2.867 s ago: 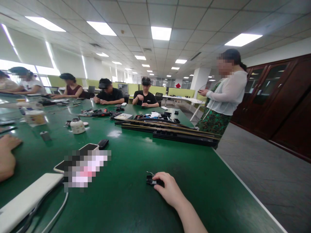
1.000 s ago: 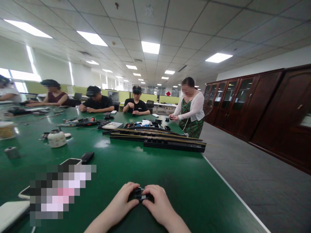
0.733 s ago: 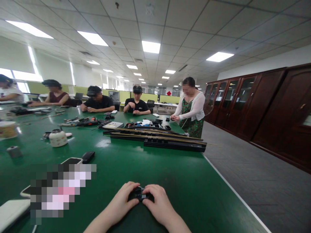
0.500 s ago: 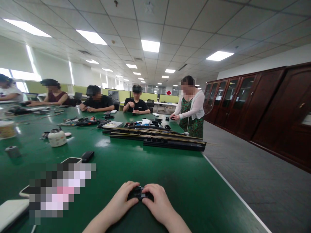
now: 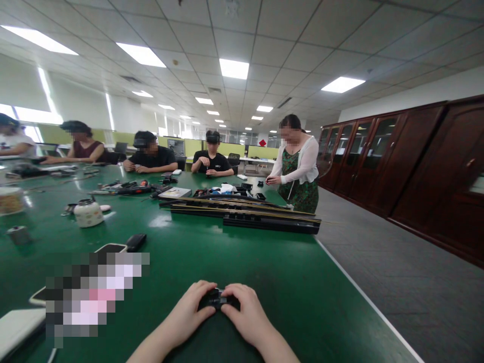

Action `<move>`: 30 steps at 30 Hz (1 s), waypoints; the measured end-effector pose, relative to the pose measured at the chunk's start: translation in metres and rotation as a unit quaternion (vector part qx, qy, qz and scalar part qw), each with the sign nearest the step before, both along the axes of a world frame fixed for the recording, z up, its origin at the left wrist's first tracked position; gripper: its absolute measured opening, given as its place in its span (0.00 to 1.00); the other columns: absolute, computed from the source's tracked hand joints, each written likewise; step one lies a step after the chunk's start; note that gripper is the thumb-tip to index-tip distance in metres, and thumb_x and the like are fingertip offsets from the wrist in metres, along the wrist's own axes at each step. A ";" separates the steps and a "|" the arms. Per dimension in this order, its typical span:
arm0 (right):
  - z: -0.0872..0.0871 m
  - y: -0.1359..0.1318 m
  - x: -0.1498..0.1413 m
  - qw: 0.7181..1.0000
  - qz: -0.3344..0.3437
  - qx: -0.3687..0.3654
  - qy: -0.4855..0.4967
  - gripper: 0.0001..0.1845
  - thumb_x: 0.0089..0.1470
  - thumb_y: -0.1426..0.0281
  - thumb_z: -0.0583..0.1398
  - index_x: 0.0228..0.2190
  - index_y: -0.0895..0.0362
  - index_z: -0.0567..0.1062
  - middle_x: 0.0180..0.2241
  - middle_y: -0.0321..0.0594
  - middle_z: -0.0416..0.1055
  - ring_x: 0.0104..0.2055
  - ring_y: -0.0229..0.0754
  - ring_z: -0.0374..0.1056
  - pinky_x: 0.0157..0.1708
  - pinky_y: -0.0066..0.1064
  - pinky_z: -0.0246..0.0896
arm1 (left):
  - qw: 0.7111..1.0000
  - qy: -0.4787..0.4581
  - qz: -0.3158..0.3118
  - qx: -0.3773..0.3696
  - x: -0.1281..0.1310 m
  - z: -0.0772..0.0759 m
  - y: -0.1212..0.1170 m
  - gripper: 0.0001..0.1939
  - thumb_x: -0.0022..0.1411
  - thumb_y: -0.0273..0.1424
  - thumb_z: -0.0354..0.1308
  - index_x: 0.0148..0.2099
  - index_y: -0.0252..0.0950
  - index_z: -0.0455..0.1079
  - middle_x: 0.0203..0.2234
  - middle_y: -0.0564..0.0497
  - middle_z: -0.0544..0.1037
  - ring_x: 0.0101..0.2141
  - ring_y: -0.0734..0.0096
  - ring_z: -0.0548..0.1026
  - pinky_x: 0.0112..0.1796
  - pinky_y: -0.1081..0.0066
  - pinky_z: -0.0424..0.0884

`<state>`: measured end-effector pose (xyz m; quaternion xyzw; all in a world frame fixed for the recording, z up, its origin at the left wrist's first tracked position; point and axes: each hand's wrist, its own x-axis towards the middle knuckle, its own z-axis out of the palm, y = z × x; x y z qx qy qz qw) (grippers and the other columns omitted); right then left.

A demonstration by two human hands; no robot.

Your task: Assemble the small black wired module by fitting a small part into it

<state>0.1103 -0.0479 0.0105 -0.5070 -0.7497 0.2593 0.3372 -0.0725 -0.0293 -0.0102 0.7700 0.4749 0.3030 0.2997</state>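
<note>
A small black part with a grey patch (image 5: 218, 299) sits low in the middle of the head view, at the green table. My left hand (image 5: 192, 310) grips its left side between thumb and fingers. On the right side, my right hand (image 5: 244, 308) closes on the same part in a like pinch. Fingers cover most of the part, so its exact kind cannot be made out. Both forearms come in from the bottom edge.
Left of my hands lie a phone (image 5: 38, 296), a white power bank (image 5: 20, 327) and a black fob-like object (image 5: 136, 242). Beyond are a white jar (image 5: 88, 214), a metal cylinder (image 5: 18, 235) and long black rails (image 5: 270, 223). Several people sit around; one person (image 5: 297, 164) stands.
Since the oldest frame, my left hand has come in and joined my right on the black part. The view has turned right, and the standing person has bent over the table. Lately both hands stay nearly still.
</note>
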 end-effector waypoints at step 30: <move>-0.013 0.016 0.006 0.954 -0.053 -0.076 0.284 0.15 0.43 0.65 0.61 0.35 0.58 0.71 0.35 0.42 0.73 0.40 0.44 0.69 0.43 0.37 0.61 | 1.000 0.011 0.012 -0.006 0.001 0.006 -0.002 0.21 0.46 0.27 0.54 0.47 0.40 0.65 0.41 0.49 0.70 0.44 0.65 0.66 0.48 0.62 0.60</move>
